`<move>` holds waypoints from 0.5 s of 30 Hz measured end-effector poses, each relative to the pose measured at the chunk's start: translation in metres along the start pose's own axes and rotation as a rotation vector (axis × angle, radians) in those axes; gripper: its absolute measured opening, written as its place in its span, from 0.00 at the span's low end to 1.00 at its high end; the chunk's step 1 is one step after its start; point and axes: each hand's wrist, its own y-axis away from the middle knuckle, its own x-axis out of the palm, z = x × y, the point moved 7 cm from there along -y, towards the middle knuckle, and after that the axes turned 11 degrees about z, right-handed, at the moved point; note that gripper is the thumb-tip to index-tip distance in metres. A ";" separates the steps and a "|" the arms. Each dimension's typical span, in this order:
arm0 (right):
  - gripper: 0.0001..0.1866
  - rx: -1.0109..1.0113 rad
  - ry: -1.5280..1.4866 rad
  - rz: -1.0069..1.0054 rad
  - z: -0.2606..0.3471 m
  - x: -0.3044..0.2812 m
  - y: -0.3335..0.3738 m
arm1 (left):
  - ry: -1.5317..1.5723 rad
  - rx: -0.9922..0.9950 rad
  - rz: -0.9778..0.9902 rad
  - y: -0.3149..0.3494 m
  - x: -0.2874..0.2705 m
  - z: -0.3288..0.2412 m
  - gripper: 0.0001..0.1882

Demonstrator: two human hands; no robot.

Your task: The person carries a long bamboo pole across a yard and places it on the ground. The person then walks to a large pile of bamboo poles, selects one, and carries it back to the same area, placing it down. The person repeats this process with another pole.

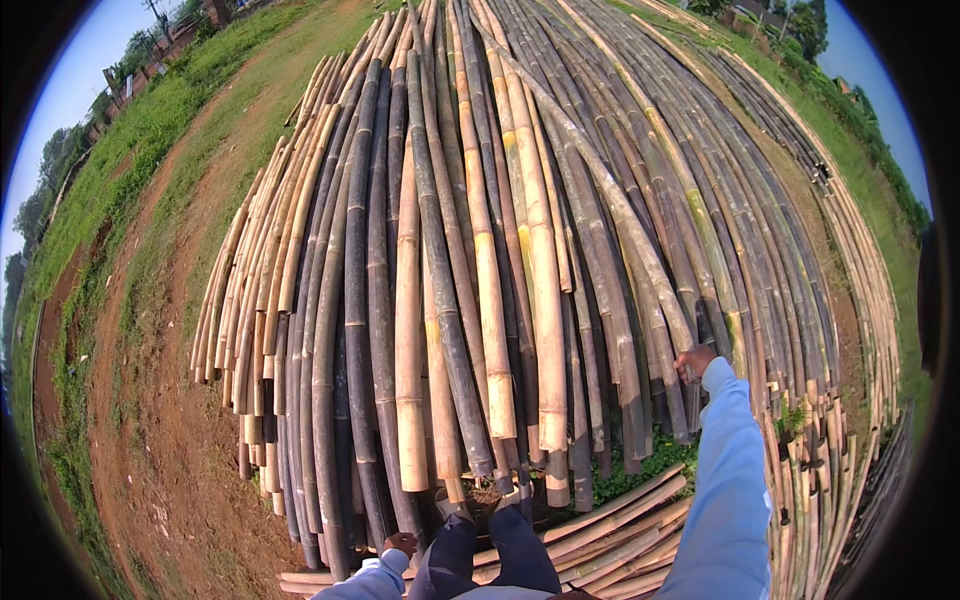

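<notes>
A long, dull grey-tan bamboo pole (605, 175) lies slantwise across other poles (409, 360).

Dirt (170, 470) left of bamboo poles (409, 400)

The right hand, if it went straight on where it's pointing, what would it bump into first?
Probably the long slanting bamboo pole: the right hand looks right up against its near end, though depth is hard to judge.
</notes>
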 end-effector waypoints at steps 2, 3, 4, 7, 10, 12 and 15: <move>0.06 -0.127 0.073 0.234 0.007 -0.008 0.005 | -0.001 -0.080 0.050 -0.003 0.003 0.011 0.10; 0.06 -0.038 -0.028 0.166 -0.005 -0.014 0.001 | -0.028 -0.063 0.025 -0.004 0.003 0.010 0.10; 0.07 0.017 -0.151 0.175 -0.016 -0.010 -0.006 | -0.054 -0.043 0.000 -0.004 0.002 0.007 0.10; 0.10 0.148 -0.304 0.047 -0.054 0.000 -0.028 | -0.099 0.040 -0.063 -0.001 0.004 -0.014 0.11; 0.13 0.242 -0.059 -0.155 -0.083 0.001 -0.038 | -0.009 0.126 -0.038 0.005 0.010 -0.046 0.14; 0.15 0.291 0.222 -0.282 -0.089 0.003 -0.039 | -0.109 0.155 -0.081 0.013 0.008 -0.065 0.16; 0.18 0.275 0.639 -0.457 -0.075 0.006 -0.032 | -0.192 0.194 -0.095 0.031 0.008 -0.083 0.15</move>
